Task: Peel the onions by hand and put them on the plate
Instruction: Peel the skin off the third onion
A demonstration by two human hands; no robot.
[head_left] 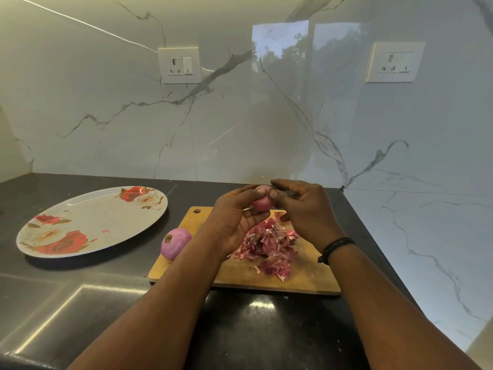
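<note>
A small pink onion (262,202) is held up above the wooden cutting board (240,273), between both hands. My left hand (234,217) cups it from the left with the thumb on its top. My right hand (304,209) pinches its top right side with thumb and fingertips. A second, peeled purple onion (174,243) lies at the board's left edge. A heap of red onion skins (266,247) covers the middle of the board. The oval flowered plate (88,222) lies to the left, with only a tiny pink scrap on it.
The dark countertop (80,303) runs under everything. A marble wall stands close behind and wraps around on the right. Two wall sockets (179,65) (394,62) sit high on it.
</note>
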